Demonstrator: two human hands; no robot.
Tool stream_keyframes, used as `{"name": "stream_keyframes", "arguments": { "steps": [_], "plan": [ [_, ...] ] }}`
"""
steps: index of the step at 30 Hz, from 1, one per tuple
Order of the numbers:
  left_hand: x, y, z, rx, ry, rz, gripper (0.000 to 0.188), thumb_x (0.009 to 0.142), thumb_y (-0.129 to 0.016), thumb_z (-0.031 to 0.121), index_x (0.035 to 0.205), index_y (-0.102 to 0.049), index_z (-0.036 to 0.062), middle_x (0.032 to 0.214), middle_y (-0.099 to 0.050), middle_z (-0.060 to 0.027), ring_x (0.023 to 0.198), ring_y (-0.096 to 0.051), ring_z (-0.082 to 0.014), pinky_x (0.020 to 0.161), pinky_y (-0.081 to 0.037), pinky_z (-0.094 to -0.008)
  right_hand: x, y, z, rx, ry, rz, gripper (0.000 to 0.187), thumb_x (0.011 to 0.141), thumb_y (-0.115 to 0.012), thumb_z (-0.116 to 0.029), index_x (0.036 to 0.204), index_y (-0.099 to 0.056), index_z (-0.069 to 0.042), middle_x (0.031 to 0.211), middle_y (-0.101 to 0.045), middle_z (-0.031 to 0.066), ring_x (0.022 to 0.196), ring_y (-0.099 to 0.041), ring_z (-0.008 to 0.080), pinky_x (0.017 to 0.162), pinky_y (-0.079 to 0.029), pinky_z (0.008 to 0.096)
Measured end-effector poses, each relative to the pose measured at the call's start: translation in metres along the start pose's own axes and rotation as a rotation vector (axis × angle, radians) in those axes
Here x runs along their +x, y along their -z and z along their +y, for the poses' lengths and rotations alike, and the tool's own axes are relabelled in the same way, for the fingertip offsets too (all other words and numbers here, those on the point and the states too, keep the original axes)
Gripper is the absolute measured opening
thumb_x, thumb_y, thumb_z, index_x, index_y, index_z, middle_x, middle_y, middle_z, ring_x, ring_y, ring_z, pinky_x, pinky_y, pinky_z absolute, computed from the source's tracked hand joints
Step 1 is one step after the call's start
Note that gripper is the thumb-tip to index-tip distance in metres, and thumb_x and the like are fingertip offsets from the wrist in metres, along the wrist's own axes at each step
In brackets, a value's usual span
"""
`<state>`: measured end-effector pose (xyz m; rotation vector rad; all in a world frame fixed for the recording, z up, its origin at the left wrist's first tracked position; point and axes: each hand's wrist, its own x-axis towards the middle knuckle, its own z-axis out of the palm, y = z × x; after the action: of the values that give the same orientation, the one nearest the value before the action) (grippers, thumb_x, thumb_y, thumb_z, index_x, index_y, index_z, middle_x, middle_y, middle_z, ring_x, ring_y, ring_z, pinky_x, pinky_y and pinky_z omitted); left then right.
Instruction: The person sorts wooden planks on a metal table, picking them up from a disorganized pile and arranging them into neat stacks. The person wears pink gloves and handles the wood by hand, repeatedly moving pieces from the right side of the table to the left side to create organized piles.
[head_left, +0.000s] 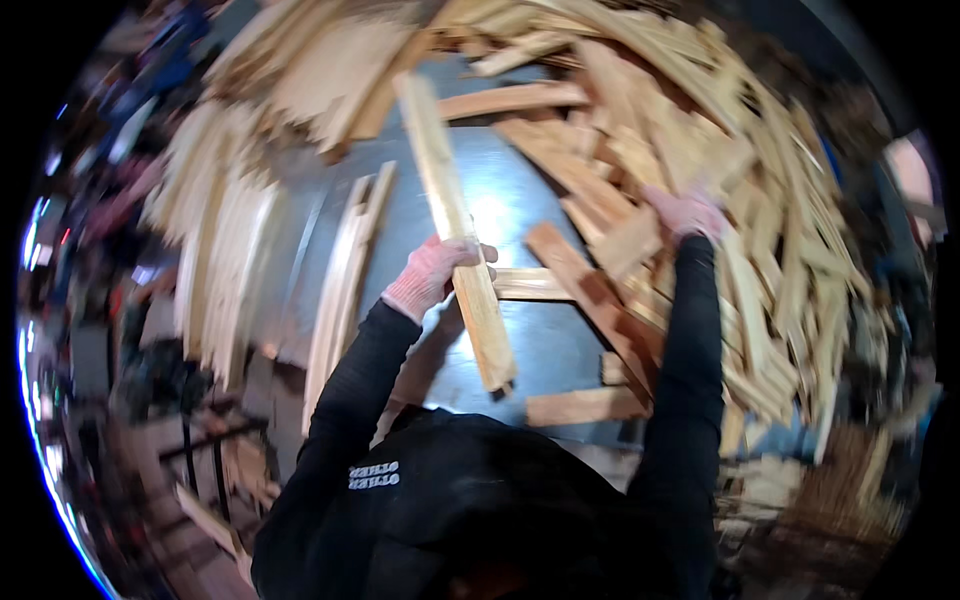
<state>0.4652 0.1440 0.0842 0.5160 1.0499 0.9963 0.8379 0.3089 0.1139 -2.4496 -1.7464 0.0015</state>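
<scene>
My left hand (432, 277), in a pale pink knit glove, is closed around a light wooden plank (462, 235) at about its middle. The plank is held above the metal table, its near end tilting to the right. My right hand (688, 212), gloved the same way, reaches into the loose heap of wooden boards (650, 110) on the right. A short pale board (627, 243) lies just left of it. Blur and the boards hide its fingers, so a grip there is not plain.
The metal table (400, 130) has neat stacks of strips (225, 250) along its left side. Two long strips (350, 270) lie between them and my left arm. A reddish-brown board (600, 300) slants across the middle right, with a short board (585, 406) near the front edge.
</scene>
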Motion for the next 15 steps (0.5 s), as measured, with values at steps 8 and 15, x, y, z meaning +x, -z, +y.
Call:
{"name": "stream_keyframes", "arguments": {
  "steps": [8, 15],
  "plan": [
    [-0.109, 0.206, 0.109, 1.541, -0.046, 1.006, 0.047, 0.084, -0.061, 0.048, 0.102, -0.068, 0.005, 0.103, -0.071, -0.0196, 0.096, -0.068, -0.0371, 0.083, -0.053, -0.0451, 0.012, -0.024, 0.007, -0.095, 0.182, -0.12, 0.08, 0.069, -0.066, -0.041, 0.133, -0.05, 0.005, 0.116, -0.065, 0.0277, 0.111, -0.063, 0.0424, 0.097, -0.048, 0.0445],
    [-0.184, 0.408, 0.149, 1.796, 0.167, 1.396, 0.041, 0.084, -0.061, 0.044, 0.106, -0.072, 0.0104, 0.115, -0.065, -0.0124, 0.113, -0.059, -0.0317, 0.093, -0.046, -0.0475, -0.099, 0.049, -0.068, 0.089, 0.036, -0.224, 0.092, 0.071, -0.068, -0.02, 0.151, -0.029, 0.0, 0.105, -0.067, 0.0228, 0.086, -0.066, 0.0349, 0.079, -0.053, 0.0398]
  ]
}}
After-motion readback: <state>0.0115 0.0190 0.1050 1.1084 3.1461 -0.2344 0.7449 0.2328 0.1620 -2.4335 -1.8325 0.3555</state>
